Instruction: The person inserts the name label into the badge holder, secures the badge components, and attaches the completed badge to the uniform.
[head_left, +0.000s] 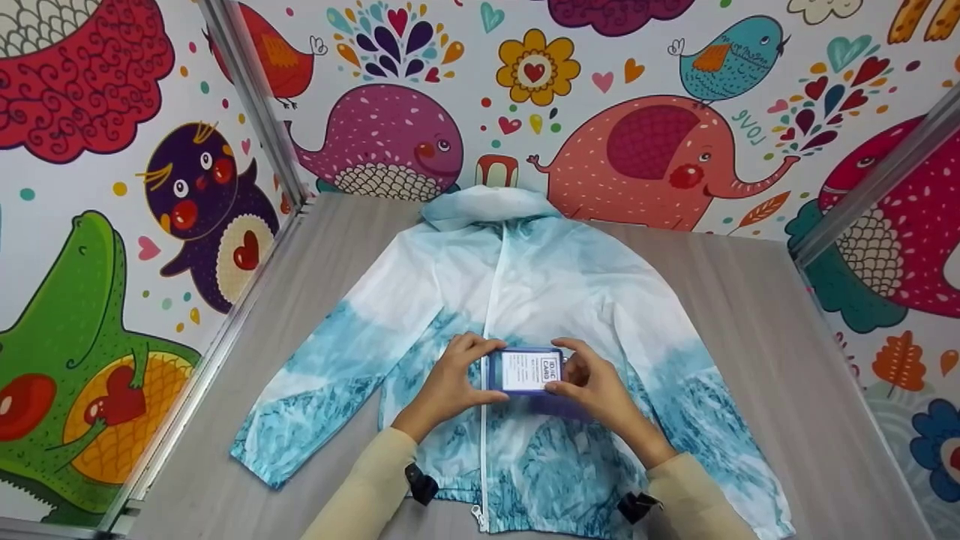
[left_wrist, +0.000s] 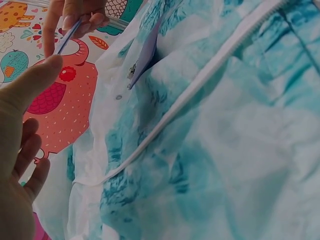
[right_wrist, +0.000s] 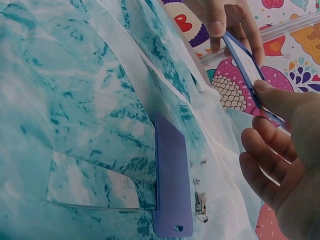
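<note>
A blue-framed ID card holder (head_left: 523,370) with a white printed card is held up over a light jacket (head_left: 555,277). My left hand (head_left: 448,381) pinches its left end between thumb and index finger. At its right end, my right hand (head_left: 602,381) grips it, thumb on the near edge. Lower down, a flat purple-blue plate (right_wrist: 174,175) with a small slot rests on the jacket's front. Beside that plate in the right wrist view lies a small metal clip (right_wrist: 201,206). The left wrist view shows the holder edge-on.
The white and teal jacket lies spread on a wood-grain table (head_left: 300,259), hood at the far end, sleeves out to both sides. Its white zipper (head_left: 486,450) runs down the front. Walls with cartoon animals (head_left: 637,165) and metal edge strips (head_left: 259,97) enclose the table.
</note>
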